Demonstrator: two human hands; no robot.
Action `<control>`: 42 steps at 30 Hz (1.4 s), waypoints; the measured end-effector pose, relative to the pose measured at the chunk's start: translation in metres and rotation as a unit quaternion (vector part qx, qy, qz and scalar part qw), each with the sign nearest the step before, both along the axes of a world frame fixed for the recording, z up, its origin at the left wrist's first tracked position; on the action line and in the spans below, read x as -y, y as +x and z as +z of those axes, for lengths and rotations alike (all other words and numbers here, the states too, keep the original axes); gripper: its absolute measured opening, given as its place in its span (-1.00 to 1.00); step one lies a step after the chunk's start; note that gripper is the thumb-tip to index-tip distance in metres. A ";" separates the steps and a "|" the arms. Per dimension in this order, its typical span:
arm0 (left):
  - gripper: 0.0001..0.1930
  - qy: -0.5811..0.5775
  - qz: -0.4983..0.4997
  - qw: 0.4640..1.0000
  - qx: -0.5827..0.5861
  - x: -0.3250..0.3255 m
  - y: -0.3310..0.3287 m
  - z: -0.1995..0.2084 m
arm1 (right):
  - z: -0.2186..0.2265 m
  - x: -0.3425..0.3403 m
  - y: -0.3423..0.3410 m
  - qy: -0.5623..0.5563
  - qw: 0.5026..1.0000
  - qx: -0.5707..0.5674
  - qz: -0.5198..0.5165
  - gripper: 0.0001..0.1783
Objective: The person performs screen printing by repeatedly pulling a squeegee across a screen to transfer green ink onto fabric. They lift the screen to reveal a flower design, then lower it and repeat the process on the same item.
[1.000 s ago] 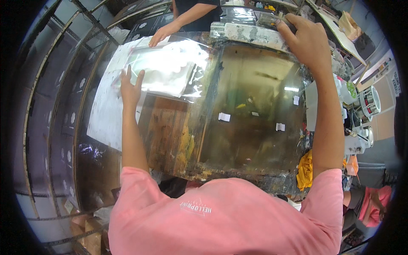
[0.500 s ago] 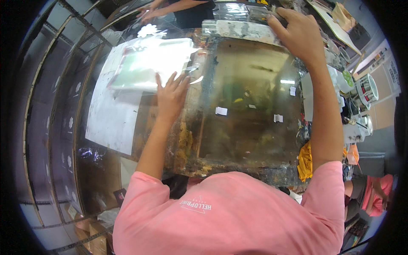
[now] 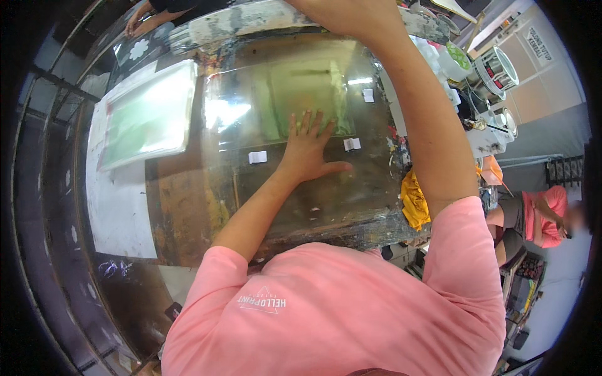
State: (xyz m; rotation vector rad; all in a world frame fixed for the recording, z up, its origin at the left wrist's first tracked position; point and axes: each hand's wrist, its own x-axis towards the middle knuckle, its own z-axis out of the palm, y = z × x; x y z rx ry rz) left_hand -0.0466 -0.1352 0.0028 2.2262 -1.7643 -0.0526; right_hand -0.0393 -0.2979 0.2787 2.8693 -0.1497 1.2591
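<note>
My left hand (image 3: 308, 145) lies with fingers spread over a glossy, dark greenish work surface (image 3: 301, 200). Beneath its fingers is what looks like a clear plastic sheet (image 3: 276, 106), with a bright reflection on its left part. Small white paper tabs (image 3: 258, 157) sit around the hand, one (image 3: 352, 145) just to its right and another (image 3: 368, 95) farther off. At the top edge, my right hand (image 3: 351, 14) is beside a long, paint-stained whitish frame bar (image 3: 244, 26); its fingers are cut off, so its grip is hidden. Left of the surface rests a stack of clear sheets (image 3: 150, 116).
White paper (image 3: 122, 213) lies under the stack. A yellow cloth (image 3: 414, 200) is at the table's right edge, near tubs and a white bucket (image 3: 495, 69). Dark metal racks (image 3: 50, 207) stand left. One person (image 3: 545, 216) sits at right; another's hands (image 3: 141, 24) show at far left.
My left hand has moved right from the stack onto the work surface, where a clear, shiny sheet now shows. The view has shifted, and my right hand's fingers have left the top edge.
</note>
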 end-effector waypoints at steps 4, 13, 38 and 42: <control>0.23 -0.017 -0.008 0.999 -0.027 0.024 -0.025 0.009 | 0.008 0.003 -0.007 0.008 1.000 -0.013 -0.010 -0.46; 0.22 -0.066 0.005 0.998 -0.004 0.027 -0.038 0.002 | 0.005 0.005 0.003 0.021 1.000 -0.018 -0.009 -0.41; -0.11 -0.386 0.226 0.774 -0.449 -0.082 0.061 0.128 | -0.060 -0.021 -0.036 -0.066 0.993 -0.062 -0.079 -0.42; -0.07 -0.272 0.236 0.822 -0.441 -0.108 0.059 0.127 | -0.106 -0.041 -0.071 -0.001 0.986 -0.164 0.011 -0.53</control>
